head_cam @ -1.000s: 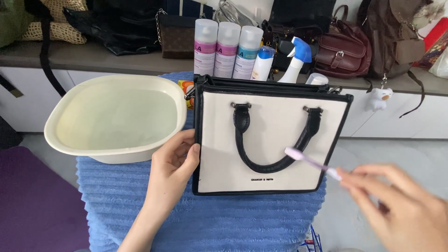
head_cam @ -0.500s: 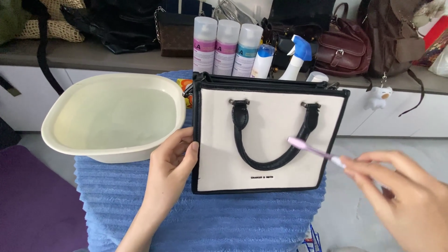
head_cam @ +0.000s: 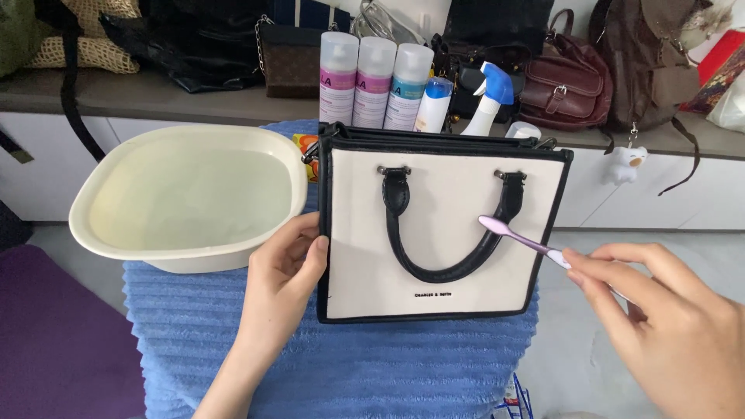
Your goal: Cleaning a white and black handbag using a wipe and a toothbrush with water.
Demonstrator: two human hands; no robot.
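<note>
Since a moment ago our right hand (head_cam: 667,326) has carried the toothbrush (head_cam: 521,239) a little down and toward the bag's right edge, so its head now lies against the right end of the black handle (head_cam: 450,233). We pinch the lilac brush between thumb and fingertips, the rest of the fingers loosely curled. Our left hand (head_cam: 283,279) has barely shifted: it lies open and flat against the left edge of the handbag (head_cam: 442,225), thumb on the cream front panel, fingers along the black trim, steadying rather than gripping.

We see the handbag standing upright on a blue ribbed towel (head_cam: 334,365) that covers the table, its cream face toward us, black piping round the edges and the handle hanging down in a curve on the front. Just beside it on the left, also on the towel, sits a cream basin (head_cam: 116,240) holding clear water; the basin's rim is close to our left thumb but we cannot tell if they touch.

Behind the bag stand three tall white bottles (head_cam: 376,81) with pink and blue labels, a smaller white and blue bottle, and a spray bottle (head_cam: 489,101) with a blue trigger. Along the shelf further back rest several dark bags, among them a maroon leather purse (head_cam: 566,89).
</note>
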